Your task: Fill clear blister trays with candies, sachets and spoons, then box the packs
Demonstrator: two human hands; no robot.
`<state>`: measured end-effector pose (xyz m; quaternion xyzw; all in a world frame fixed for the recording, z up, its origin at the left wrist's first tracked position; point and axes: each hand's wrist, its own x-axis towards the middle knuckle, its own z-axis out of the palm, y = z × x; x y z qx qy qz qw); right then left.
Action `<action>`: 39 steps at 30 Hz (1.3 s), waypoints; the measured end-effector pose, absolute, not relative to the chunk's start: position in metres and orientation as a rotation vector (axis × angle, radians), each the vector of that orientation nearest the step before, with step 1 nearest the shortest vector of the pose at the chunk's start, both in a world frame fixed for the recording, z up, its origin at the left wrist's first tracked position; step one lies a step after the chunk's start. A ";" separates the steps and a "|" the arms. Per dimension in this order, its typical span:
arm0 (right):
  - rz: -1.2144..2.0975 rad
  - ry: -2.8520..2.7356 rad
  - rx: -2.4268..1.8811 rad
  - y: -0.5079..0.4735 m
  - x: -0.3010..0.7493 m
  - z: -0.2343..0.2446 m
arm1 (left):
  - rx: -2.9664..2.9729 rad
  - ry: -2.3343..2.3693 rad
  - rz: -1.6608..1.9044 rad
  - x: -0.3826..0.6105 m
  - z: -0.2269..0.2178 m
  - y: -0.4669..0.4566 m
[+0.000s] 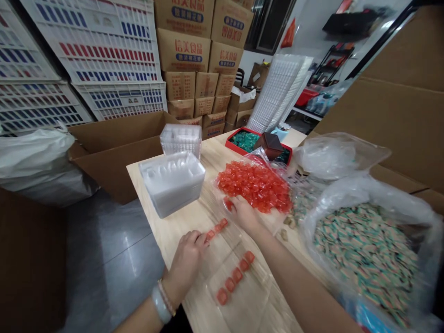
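Note:
My right hand [244, 213] is at the near edge of the heap of glossy red candies [255, 185], its fingers closed on red candy [228, 202]. Further left, my left hand [190, 253], wearing bracelets at the wrist, has its fingers bent together against the end of a short row of red candies [218, 228]. That row lies in a clear plastic tray, and the left fingertips are partly hidden. Nearer to me, a second clear tray [239, 296] holds a slanting line of several red candies [237, 275].
Two stacks of clear trays [173, 185] stand at the table's left edge. Behind the heap, a red tray [229, 144] contains green pieces and a brown box [268, 145]. At right sits a plastic bag of striped candies [364, 259]. An open carton [118, 152] stands beyond the table.

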<state>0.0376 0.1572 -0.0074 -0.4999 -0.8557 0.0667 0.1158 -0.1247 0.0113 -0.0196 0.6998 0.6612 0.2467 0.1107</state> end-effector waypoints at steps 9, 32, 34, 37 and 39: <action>0.208 -2.539 -1.502 0.150 0.046 -0.002 | 2.073 1.882 0.920 -0.124 -0.007 0.018; 0.745 -1.699 -1.307 0.131 0.094 -0.004 | 0.926 1.021 0.871 -0.050 0.021 0.136; 0.603 -1.700 -1.390 0.129 0.092 0.003 | 0.921 1.031 0.879 -0.050 0.021 0.137; 0.473 -1.797 -1.400 0.122 0.085 0.019 | 0.965 1.042 0.903 -0.048 0.020 0.135; 0.602 -1.882 -1.273 0.116 0.079 0.026 | 1.025 1.046 0.925 -0.050 0.023 0.130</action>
